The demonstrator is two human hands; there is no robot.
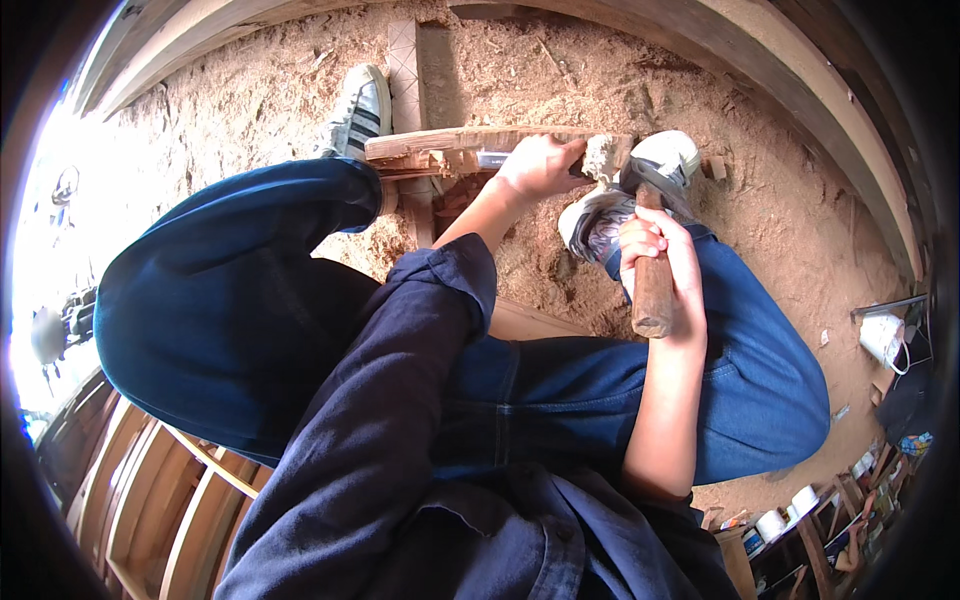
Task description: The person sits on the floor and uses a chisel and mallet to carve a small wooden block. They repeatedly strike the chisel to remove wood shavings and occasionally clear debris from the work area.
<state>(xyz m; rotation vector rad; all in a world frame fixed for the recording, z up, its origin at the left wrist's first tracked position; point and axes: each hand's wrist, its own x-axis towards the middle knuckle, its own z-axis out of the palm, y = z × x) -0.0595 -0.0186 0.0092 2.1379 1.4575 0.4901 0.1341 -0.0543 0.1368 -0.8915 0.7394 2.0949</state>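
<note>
My left hand (pixel 543 167) is closed around a chisel (pixel 491 159), whose flat metal blade points left along a piece of timber (pixel 470 138). A pale, frayed butt, apparently the chisel's handle end, shows right of that hand. The timber's near side is rough and splintered by the blade. My right hand (pixel 660 248) is wrapped round the thick wooden handle of a hammer (pixel 653 295); its dark head is partly hidden near my right shoe. Hammer head and chisel butt lie close together; whether they touch, I cannot tell.
Under the timber's left part runs a squared beam (pixel 405 75). My striped left shoe (pixel 362 110) and my right shoe (pixel 668 155) flank the work. Wood shavings cover the ground (pixel 540 80). Long curved timbers (pixel 800 60) arc behind; more boards (pixel 150 490) stand at lower left. A white bucket (pixel 882 338) is at right.
</note>
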